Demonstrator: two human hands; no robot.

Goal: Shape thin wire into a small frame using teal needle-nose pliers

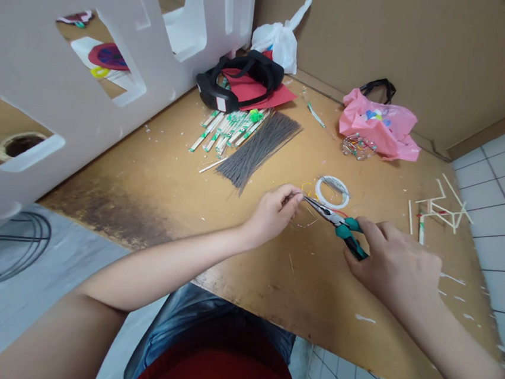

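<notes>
Head view, the only 1 you have: your right hand (394,266) is wrapped around the teal grips of the needle-nose pliers (336,221), fingers curled shut on the handles, and the steel nose runs up and left toward your left hand (272,215). That hand is pinched closed, thumb against fingertips, on what looks like a piece of thin wire (306,217) — it is too fine to trace surely, but a faint loop shows just below the plier tip and a yellowish curl just above it. The tip sits right at the pinch, over the bare brown tabletop (155,180).

Expect the wire to be very light, springy and easily kinked. It will slide between bare fingers, so take it close to the plier nose, where a short free length stays stiff; held further out, it will likely flex away. The pliers are rigid and the rubbery grips give you sure purchase — hold them low on the handles, as you do now.

Just beyond the tip lies a white roll of tape (332,191). Further back, well apart from your hands, lies a fanned bundle of grey wires (261,145), beside green-and-white sticks (226,130). A pink plastic bag (379,127) lies to the right rear.
</notes>
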